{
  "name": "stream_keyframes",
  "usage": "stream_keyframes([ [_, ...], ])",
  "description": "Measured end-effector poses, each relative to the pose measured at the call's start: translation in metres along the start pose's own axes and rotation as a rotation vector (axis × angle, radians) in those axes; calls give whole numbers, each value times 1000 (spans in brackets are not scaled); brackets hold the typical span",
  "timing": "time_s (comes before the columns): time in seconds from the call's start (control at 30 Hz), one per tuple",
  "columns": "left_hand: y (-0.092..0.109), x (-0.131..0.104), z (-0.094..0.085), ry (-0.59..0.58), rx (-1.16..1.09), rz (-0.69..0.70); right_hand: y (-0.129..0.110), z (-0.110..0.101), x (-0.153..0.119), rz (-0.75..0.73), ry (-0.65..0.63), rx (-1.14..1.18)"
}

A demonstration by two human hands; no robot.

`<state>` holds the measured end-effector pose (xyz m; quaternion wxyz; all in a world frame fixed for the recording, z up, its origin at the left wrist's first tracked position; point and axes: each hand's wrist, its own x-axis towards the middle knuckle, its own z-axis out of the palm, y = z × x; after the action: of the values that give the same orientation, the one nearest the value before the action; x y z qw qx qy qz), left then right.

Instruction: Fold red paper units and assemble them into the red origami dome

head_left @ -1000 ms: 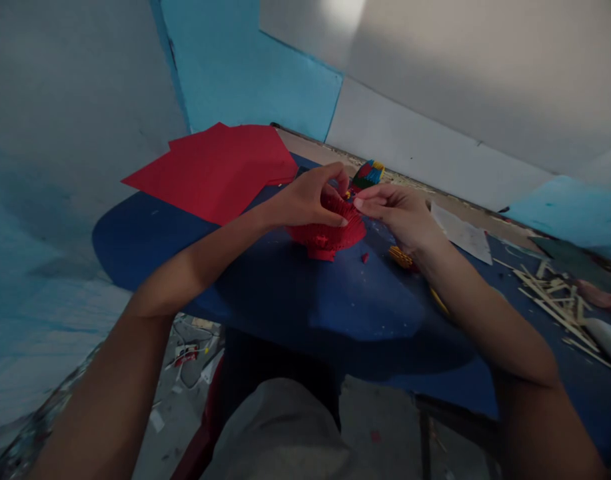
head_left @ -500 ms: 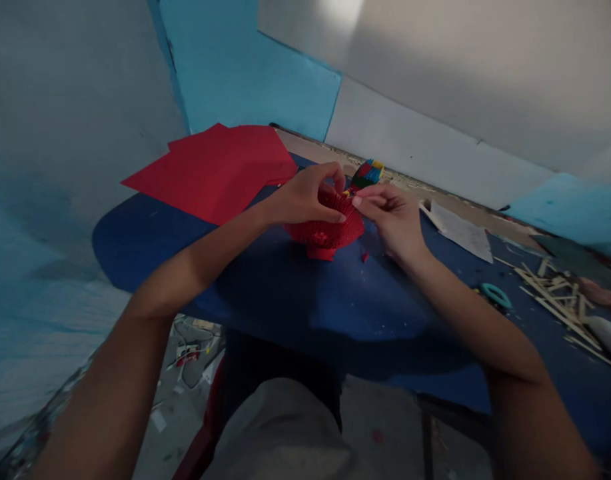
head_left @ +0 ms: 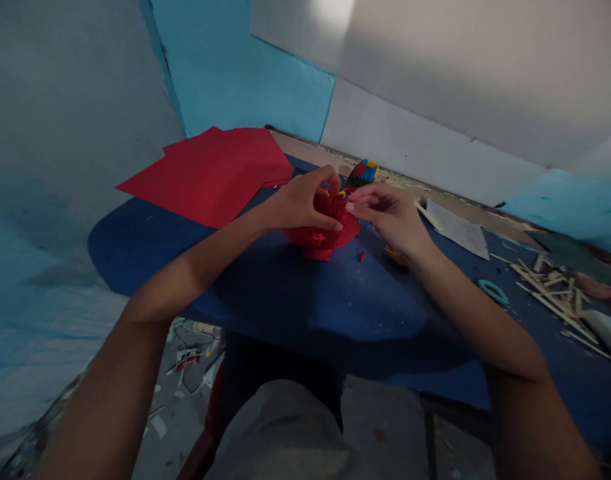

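A red bowl-shaped piece built of many small folded paper parts (head_left: pixel 321 233) stands on a red base on the blue table. My left hand (head_left: pixel 305 200) curves around its left side, thumb in front and fingers over the far rim, gripping it. At the right rim my right hand (head_left: pixel 385 210) pinches thumb and forefinger together; whatever lies between the fingertips is too small to make out. Some yellow shows at the far rim. Just right of the base lies a small red folded paper piece (head_left: pixel 362 256).
Red paper sheets (head_left: pixel 210 173) lie at the left. Behind the bowl stands a multicoloured folded-paper piece (head_left: pixel 364 173). Toward the right are a yellowish item (head_left: pixel 396 256) partly under my wrist, a teal ring (head_left: pixel 493 292), thin wooden sticks (head_left: pixel 550 293) and a pale sheet (head_left: pixel 458 227).
The view has shifted slightly. My right hand stays pinched at the rim and has barely moved; the yellowish item now shows beneath my right wrist.
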<state>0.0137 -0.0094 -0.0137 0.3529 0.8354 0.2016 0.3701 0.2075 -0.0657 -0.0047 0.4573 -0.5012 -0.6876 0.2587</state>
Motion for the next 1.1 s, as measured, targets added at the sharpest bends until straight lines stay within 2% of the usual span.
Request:
stream_keyframes([
  [0.1,1,0,0,-13,-35,6,0,1,-1,-12,7,-17],
  [0.23,1,0,1,-17,-146,-2,-4,0,-4,-24,-47,-40],
  [0.43,2,-1,-1,-30,-174,-50,-11,4,-8,-220,29,-199],
  [0.6,4,0,-3,-39,-121,-72,-8,5,-7,-129,-67,-113],
  [0.67,4,0,-4,-58,-62,-69,-3,-1,-8,-152,-44,-132],
  [0.77,2,1,-6,-96,42,-15,13,-23,-15,-179,73,-310],
  [0.8,2,1,-7,-108,74,3,20,-33,-18,-160,56,-394],
  [0.9,1,1,-8,-114,131,26,44,-56,-32,15,-226,-505],
  [0.93,0,1,-9,-111,129,26,52,-60,-37,66,-272,-539],
  [1.0,0,1,-9,-103,106,27,63,-61,-46,103,-328,-594],
  [1.1,-1,1,-9,-94,89,26,71,-52,-55,72,-335,-614],
])
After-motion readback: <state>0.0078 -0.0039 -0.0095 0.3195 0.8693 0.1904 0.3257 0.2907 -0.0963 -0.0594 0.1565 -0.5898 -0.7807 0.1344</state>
